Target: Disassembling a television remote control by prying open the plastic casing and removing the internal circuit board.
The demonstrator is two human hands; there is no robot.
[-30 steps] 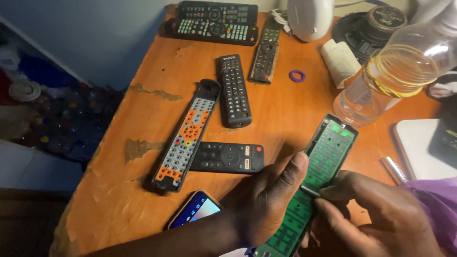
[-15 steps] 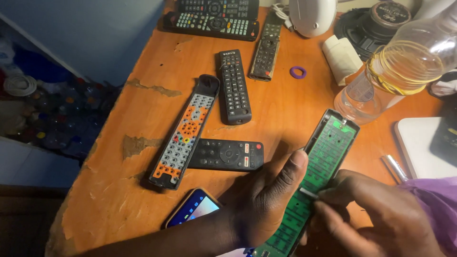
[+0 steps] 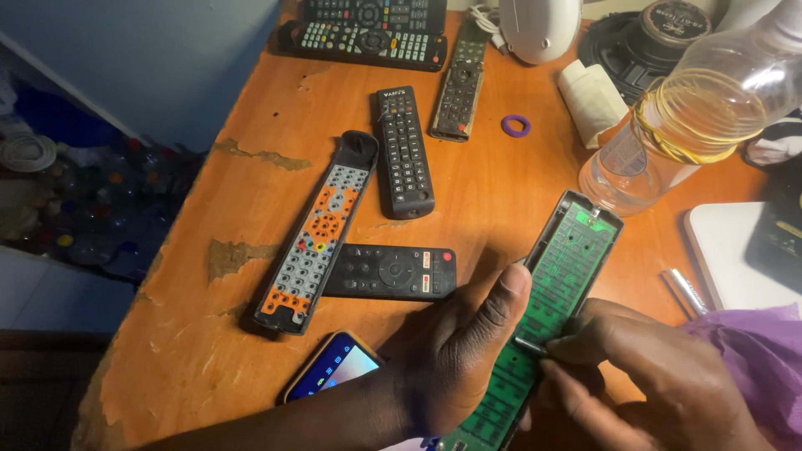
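My left hand (image 3: 455,359) grips the opened remote (image 3: 547,309) firmly while my right hand (image 3: 660,380) fingers pinch a small tool (image 3: 530,344), which I should press gently on the green board.

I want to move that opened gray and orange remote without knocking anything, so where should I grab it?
Probably grip the keypad remote across its long narrow sides near the middle, coming from above. It lies flat and slanted on the table; the small black remote crowds its lower right edge, so stay above that.
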